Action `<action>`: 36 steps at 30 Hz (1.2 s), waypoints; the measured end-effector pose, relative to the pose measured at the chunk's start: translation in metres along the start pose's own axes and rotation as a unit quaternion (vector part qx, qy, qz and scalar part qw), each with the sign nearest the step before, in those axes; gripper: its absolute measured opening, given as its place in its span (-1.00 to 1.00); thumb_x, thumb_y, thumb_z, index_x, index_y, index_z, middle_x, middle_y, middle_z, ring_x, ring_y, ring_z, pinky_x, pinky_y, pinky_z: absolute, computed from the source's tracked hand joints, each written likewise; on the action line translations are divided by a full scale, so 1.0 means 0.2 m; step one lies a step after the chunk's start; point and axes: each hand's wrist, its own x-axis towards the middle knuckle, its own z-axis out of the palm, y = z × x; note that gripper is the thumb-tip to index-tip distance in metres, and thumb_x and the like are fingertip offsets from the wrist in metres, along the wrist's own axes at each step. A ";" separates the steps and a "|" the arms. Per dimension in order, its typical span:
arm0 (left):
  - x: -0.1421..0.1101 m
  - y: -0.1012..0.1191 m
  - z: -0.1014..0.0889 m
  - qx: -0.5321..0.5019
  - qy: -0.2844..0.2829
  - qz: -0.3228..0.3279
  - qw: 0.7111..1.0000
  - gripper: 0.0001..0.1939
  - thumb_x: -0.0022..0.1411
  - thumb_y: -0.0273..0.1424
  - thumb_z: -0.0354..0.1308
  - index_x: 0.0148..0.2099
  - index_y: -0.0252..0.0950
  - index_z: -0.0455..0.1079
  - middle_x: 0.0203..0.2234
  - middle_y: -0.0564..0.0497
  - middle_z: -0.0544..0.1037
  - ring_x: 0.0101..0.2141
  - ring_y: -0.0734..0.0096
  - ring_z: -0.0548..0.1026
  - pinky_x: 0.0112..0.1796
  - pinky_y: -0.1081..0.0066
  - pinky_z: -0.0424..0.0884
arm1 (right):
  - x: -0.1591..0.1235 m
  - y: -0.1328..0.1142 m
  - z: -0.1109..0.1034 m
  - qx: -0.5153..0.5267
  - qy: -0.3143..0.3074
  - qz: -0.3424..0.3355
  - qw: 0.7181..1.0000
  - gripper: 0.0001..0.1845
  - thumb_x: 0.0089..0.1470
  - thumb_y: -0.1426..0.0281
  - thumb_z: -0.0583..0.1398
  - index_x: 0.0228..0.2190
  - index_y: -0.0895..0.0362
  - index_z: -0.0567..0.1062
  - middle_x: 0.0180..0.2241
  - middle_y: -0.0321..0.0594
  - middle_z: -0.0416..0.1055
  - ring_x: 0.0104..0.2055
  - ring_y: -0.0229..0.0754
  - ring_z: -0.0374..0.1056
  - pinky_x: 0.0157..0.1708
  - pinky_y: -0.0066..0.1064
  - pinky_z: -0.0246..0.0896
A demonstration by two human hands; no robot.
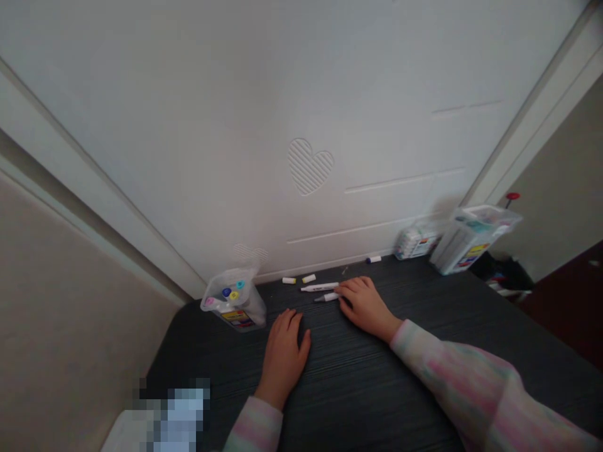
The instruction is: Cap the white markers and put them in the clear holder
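My left hand [285, 351] lies palm down on the dark table, fingers stretched out and thumb apart, holding nothing. To its left stands a clear plastic box [257, 307] with a few coloured-top markers inside. My right hand [365, 304] has its fingers and thumb around the right end of a white marker with a grey tip [328, 297]. Just behind that one lies another white marker [320, 287], its right end touching or close to my fingertips. Two small white caps with yellow ends, a left cap [289, 280] and a right cap [309, 278], lie near the wall.
A white cap with a dark blue end [374, 259] lies by the white panel [211, 157]. At the back right are a clear pack [414, 243] and a second plastic box [464, 242] near the edge of the table [358, 389]. The lower left is pixelated.
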 end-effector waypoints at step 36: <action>0.41 0.10 -0.11 -0.004 -0.042 0.058 0.997 -0.75 0.19 -0.48 -0.05 -0.15 -0.30 0.40 -0.24 -0.07 0.50 -0.18 0.31 0.42 -0.10 0.28 0.33 | 0.04 0.15 0.07 0.285 0.152 0.298 0.898 -0.75 0.14 0.32 0.07 -0.25 0.25 0.38 -0.31 -0.21 0.36 -0.33 -0.30 0.33 -0.32 -0.36 0.30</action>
